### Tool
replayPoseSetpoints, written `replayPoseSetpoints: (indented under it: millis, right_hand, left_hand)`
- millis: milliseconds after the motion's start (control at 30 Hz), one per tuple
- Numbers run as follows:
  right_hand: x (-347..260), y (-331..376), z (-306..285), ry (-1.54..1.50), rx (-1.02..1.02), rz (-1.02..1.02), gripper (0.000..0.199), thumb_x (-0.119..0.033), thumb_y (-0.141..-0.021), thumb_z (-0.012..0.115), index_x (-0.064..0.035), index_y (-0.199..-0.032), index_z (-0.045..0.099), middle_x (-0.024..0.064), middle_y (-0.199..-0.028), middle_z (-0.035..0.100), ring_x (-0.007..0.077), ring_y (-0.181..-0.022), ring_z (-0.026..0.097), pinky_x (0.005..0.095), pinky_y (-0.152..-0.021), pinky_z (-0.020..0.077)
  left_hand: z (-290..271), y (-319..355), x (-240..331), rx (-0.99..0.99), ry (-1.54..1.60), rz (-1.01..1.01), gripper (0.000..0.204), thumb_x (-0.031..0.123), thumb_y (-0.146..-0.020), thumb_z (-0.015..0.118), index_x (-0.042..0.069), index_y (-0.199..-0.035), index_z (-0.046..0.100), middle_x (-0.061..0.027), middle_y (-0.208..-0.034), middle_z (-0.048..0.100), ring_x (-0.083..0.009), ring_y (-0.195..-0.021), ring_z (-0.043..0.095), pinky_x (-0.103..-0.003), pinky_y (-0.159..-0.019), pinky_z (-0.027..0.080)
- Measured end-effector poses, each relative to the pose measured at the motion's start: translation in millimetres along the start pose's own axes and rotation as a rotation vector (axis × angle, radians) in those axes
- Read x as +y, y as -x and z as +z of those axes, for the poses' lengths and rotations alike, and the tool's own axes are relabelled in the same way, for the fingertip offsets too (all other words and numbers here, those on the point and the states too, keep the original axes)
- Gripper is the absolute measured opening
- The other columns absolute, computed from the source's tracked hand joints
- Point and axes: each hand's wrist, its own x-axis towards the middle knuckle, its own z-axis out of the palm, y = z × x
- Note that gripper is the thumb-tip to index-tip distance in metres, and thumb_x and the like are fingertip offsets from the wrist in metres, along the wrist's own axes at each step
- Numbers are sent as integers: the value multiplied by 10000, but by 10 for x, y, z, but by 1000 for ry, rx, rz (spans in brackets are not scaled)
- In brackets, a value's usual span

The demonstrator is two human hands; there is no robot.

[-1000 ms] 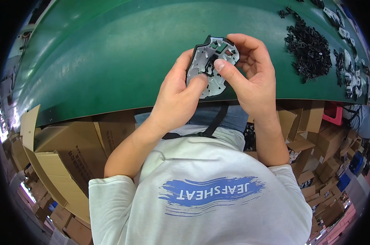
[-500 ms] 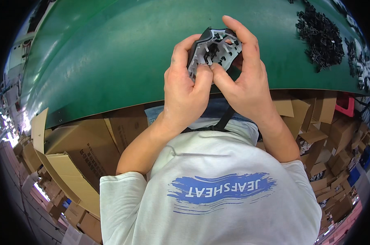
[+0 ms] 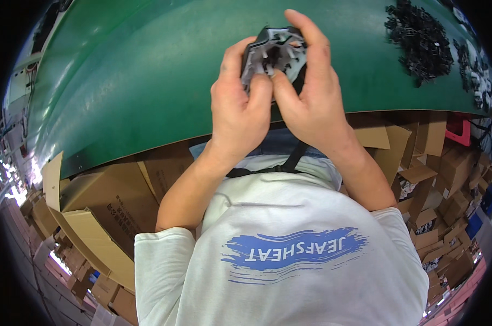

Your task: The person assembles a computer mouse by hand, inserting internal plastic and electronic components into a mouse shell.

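Both the left grip (image 3: 239, 111) and the right grip (image 3: 313, 106) are clasped around one moulded shell (image 3: 253, 61), which is held up over the green surface (image 3: 143, 87), close to its near edge. By the left grip the shell's left flank is held, with the thumb pressed in at the near rim; by the right grip the opposite flank is steadied, the thumb set just beside the other one and the index finger stretched past the far rim. The hollow side, pale grey with short posts and edged in black, is turned toward the white T-shirt (image 3: 295, 209) below the grip, and a dark part (image 3: 274, 52) is seen inside (too blurred for its shape to be made out). Well to the right of the grip, small black parts (image 3: 422, 46) are heaped, and past them pale pieces (image 3: 480, 81) are scattered. A large cardboard box (image 3: 107, 198) is placed below and left of the grip; smaller cartons (image 3: 453, 169) are crowded below and right.
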Motion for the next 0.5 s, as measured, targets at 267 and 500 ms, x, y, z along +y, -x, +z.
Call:
replayPoseSetpoints:
  millis: [267, 500]
  right_hand:
    - [-141, -169, -481, -256, -435, 289, 789, -164, -944, 788, -62, -1639, 430, 220, -1439, 629, 265, -1149, 715, 386, -1036, 546]
    - [412, -1138, -1553, 991, 106, 68, 359, -335, -1024, 680, -122, -1308, 734, 125, -1051, 770, 359, -946, 745, 469, -841, 593]
  left_hand:
    - [-706, 168, 418, 5, 118, -352, 530, 50, -1057, 568, -18, -1568, 446, -139, -1423, 604, -184, -1275, 595, -333, -1059, 514]
    - [-3868, 1350, 1150, 703, 17, -129, 458, 138, -1106, 607, -55, -1507, 499, -183, -1448, 615, -272, -1275, 658, -367, -1113, 531]
